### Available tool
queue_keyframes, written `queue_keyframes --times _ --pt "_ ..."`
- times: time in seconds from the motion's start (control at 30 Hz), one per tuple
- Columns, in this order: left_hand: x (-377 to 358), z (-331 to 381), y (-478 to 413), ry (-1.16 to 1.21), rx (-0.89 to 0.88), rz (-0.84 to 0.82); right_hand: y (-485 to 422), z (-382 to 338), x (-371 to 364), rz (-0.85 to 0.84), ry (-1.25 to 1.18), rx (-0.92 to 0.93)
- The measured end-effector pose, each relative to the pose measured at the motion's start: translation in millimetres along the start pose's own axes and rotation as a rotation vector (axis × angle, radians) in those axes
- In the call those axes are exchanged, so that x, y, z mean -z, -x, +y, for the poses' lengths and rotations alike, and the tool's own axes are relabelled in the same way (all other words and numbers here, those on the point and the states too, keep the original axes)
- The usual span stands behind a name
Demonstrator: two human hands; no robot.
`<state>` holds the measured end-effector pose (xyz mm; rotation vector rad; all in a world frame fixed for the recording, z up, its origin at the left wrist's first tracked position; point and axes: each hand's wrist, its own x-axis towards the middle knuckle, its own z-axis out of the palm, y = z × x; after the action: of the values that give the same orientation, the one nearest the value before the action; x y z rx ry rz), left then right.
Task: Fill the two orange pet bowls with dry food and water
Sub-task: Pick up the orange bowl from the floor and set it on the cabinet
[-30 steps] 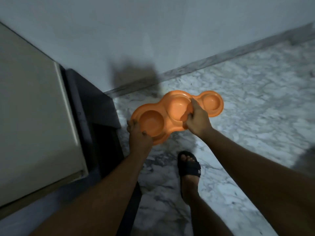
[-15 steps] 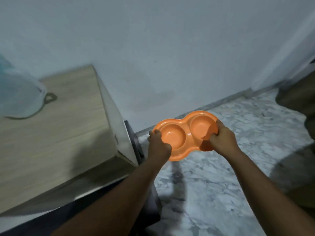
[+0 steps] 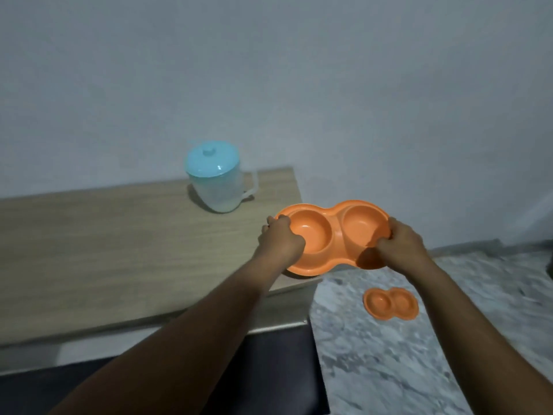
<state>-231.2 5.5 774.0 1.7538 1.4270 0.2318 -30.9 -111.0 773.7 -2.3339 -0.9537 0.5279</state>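
Held orange double bowl (image 3: 337, 235) is at the right end of the wooden table top (image 3: 119, 235). Its left well is over the table's corner and its right well hangs past the table's right edge, above the marble floor (image 3: 419, 354). Can't tell if the underside touches the table yet. Both wells look empty, roughly level. Left hand (image 3: 281, 241) grips the bowl's left rim, fingers curled over the lip. Right hand (image 3: 401, 245) grips the right rim the same way, thumb on top. Second orange double bowl (image 3: 390, 303) lies on the floor, right of the table and below it, also empty, no hand on it. Blue-lidded jug (image 3: 214, 178) stands at the table's back right, just left of the held bowl, lid on, contents unclear. Step in hand, as I read it, is setting the bowl down on the table. To do it well, slide it further left so both wells sit fully on the top, keep it flat, stop short of the jug, and let go only once it rests. An overhanging well could tip when filled. Versus half a second ago, the bowl was beside the table over the floor and is now over the table's corner. The view has swung, so the jug is sharp and the floor bowl shows. A second ago both hands were low at the floor with the two bowls overlapping.
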Motion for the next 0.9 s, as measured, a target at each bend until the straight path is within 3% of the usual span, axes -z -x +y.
queue_keyframes --times 0.43,0.63,0.9 --pt "259 -269 8 0.006 0.13 0.057 112 -240 -246 -0.203 -0.046 0.084" --pt "321 -328 -4 0.042 0.184 0.093 125 -303 -309 -0.229 -0.027 0.105" --pt "337 -338 -19 0.106 0.192 0.092 125 -329 -327 -0.239 0.052 0.109"
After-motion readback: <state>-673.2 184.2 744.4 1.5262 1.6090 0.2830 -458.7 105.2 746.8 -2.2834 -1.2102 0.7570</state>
